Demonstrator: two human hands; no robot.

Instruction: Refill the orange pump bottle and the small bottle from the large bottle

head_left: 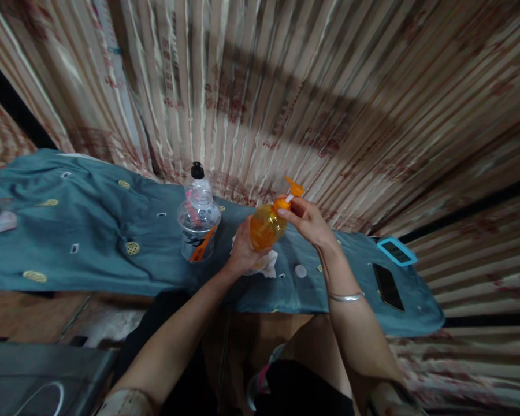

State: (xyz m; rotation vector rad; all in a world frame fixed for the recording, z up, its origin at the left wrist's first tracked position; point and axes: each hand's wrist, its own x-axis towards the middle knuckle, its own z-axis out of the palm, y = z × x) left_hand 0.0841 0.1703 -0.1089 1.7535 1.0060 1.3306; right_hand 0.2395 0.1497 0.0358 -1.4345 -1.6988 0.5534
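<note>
A clear pump bottle of orange-yellow liquid (266,229) is tilted to the right in front of me. My left hand (244,245) is wrapped round its body from the left. At the neck, the fingers of my right hand (305,218) pinch the orange pump collar (281,204), with the orange pump spout (294,186) sticking up above them. Under the bottle lies a crumpled white tissue (266,264). To the left stands a clear plastic bottle (198,228) with an orange and black label, its mouth uncapped. A bottle with a black cap (197,171) is partly hidden behind it.
A teal patterned cloth (99,231) covers the long surface. Right of my hands lie a small round whitish disc (300,271), a dark phone (388,286) and a blue-framed digital clock (396,251). A pleated curtain (260,104) hangs close behind.
</note>
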